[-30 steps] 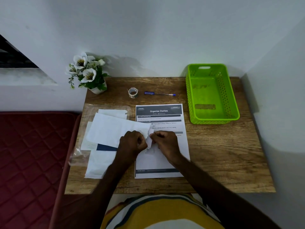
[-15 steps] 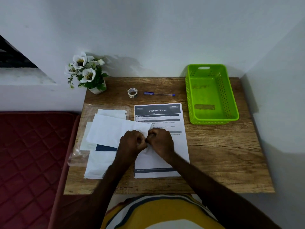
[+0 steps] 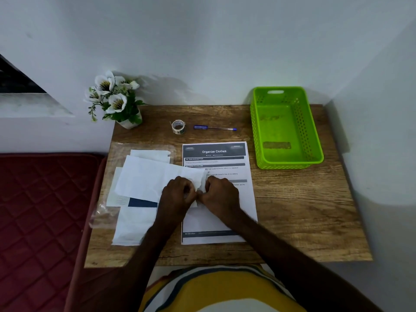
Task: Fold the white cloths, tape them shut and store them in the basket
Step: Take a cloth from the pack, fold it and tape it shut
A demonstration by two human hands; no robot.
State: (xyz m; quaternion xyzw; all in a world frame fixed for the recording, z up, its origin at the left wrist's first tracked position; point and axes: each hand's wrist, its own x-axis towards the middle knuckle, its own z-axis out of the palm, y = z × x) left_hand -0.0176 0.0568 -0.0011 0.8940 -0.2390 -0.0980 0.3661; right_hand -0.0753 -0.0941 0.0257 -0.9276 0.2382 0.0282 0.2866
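Both of our hands grip one small white cloth [image 3: 201, 188] between them: our left hand [image 3: 177, 194] and our right hand [image 3: 221, 193] are curled tight, knuckles nearly touching, pinching the bunched fabric just above the instruction sheet [image 3: 216, 199] near the middle of the desk [image 3: 304, 210]. More white cloths [image 3: 144, 176] lie in a loose pile just beside our left hand, some over a clear plastic wrapper [image 3: 101, 212]. We judge we are at the folding step, with nothing taped or stored yet; the green basket [image 3: 314, 131] at the far right holds none of them. To fold this well, we should keep the edges lined up and press each crease flat against the desk, so the bundle stays small and does not spring apart. One hand should then hold it closed while the other reaches the tape roll [image 3: 178, 126], which sits well apart at the back beside the pen [image 3: 215, 128]
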